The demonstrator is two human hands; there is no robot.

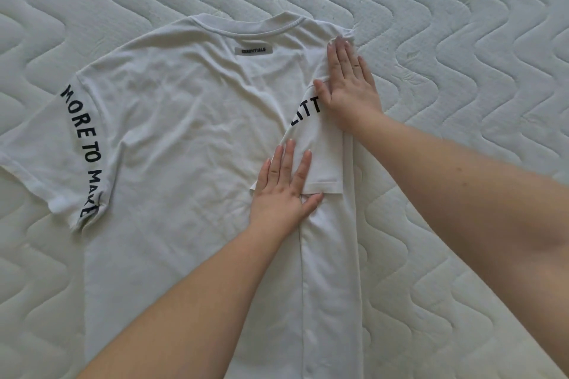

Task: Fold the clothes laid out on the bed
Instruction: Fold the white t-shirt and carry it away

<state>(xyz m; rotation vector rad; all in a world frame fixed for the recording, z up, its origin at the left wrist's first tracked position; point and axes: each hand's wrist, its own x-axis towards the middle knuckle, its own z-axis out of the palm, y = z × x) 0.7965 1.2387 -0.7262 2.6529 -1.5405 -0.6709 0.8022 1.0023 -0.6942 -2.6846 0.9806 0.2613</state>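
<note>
A white T-shirt point(184, 138) lies spread flat on the bed, collar at the far side, with a small grey label under the collar. Its left sleeve point(61, 151) lies stretched out and carries black lettering. Its right side is folded inward as a long strip, and the right sleeve point(320, 157) is turned back down along that strip. My left hand point(284, 188) presses flat on the lower end of the folded sleeve, fingers straight. My right hand point(349, 83) presses flat on the folded shoulder, fingers straight.
The white quilted mattress point(462, 40) with wavy stitching surrounds the shirt on all sides. The shirt's hem runs out of view at the bottom edge.
</note>
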